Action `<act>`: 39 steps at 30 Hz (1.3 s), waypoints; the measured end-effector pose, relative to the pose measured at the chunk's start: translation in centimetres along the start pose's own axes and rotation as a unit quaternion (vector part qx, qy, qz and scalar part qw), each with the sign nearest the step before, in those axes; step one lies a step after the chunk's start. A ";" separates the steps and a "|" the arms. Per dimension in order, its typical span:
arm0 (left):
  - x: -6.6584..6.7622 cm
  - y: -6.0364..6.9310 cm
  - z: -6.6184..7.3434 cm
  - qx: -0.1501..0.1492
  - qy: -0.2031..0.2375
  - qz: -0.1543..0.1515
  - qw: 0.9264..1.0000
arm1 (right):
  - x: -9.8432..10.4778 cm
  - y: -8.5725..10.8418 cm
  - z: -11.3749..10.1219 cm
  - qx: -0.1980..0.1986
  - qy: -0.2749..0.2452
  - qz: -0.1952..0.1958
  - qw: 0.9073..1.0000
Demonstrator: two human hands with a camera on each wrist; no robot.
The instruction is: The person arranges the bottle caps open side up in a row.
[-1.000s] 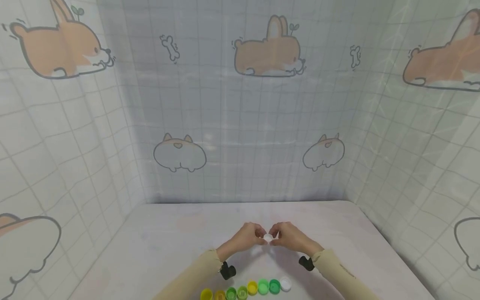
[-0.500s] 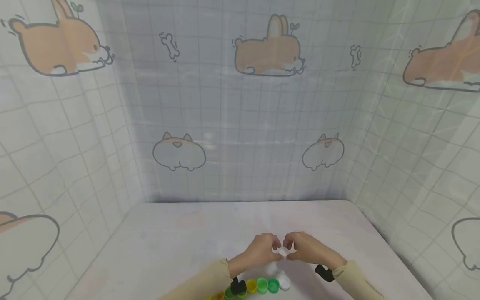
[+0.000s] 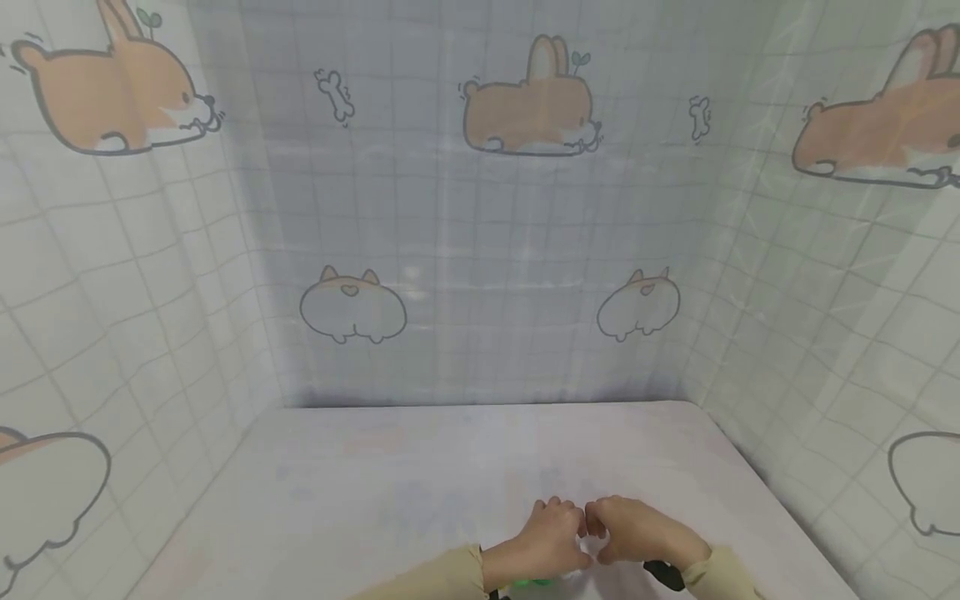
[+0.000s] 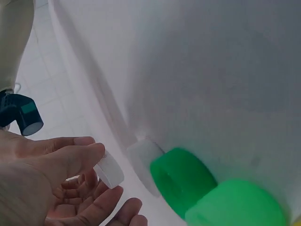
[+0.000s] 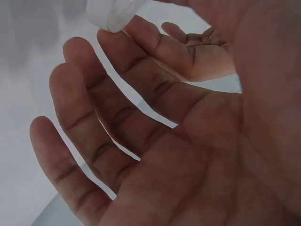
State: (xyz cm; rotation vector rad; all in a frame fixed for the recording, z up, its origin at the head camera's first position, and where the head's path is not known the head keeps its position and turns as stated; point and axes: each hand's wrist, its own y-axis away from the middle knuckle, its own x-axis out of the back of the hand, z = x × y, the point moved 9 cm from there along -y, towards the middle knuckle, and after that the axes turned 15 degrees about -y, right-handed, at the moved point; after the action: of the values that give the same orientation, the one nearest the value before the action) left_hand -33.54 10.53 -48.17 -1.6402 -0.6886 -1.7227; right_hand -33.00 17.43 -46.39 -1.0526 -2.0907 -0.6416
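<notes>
In the head view my left hand (image 3: 543,537) and right hand (image 3: 637,529) meet low at the right of centre, around a small white round cap (image 3: 593,546). Seen from the left wrist, the cap (image 4: 109,170) sits between the thumb and fingers of my left hand (image 4: 51,174). From the right wrist, a white part and a clearer part of the cap (image 5: 101,13) show at the index fingertip of my right hand (image 5: 155,136); the thumb's tip is out of frame. The other fingers of my right hand are loosely bent.
On the table (image 3: 360,500) near the hands stand a white round cap (image 4: 145,165), a dark green one (image 4: 181,181) and a light green one (image 4: 237,207) in a row. A patterned curtain (image 3: 480,217) rises behind and at both sides.
Both hands have come nearer to me and to the right with the white cap between them. The left hand and forearm now cover most of the coloured row.
</notes>
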 end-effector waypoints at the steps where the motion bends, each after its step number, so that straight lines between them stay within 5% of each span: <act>1: -0.1 0.0 0.1 0.000 -0.005 0.000 1.000 | -0.1 0.1 0.1 -0.001 -0.003 -0.003 1.000; 15: -1.5 0.1 0.2 -0.011 0.003 -0.027 1.000 | -2.0 -0.9 2.6 -0.033 -0.064 -0.027 0.997; 28: -1.7 0.3 -0.3 -0.015 0.035 -0.037 0.999 | -2.5 -1.1 1.8 -0.001 -0.103 -0.045 0.994; 39: -1.8 0.7 -1.0 -0.009 0.064 -0.060 0.996 | -2.0 -1.1 1.8 -0.029 -0.049 -0.031 0.998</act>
State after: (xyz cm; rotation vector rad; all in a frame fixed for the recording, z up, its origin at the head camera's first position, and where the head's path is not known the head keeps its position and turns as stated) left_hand -33.64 9.53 -50.04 -1.5121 -0.7261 -1.9052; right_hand -33.69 17.10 -49.15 -1.0734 -2.2095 -0.6973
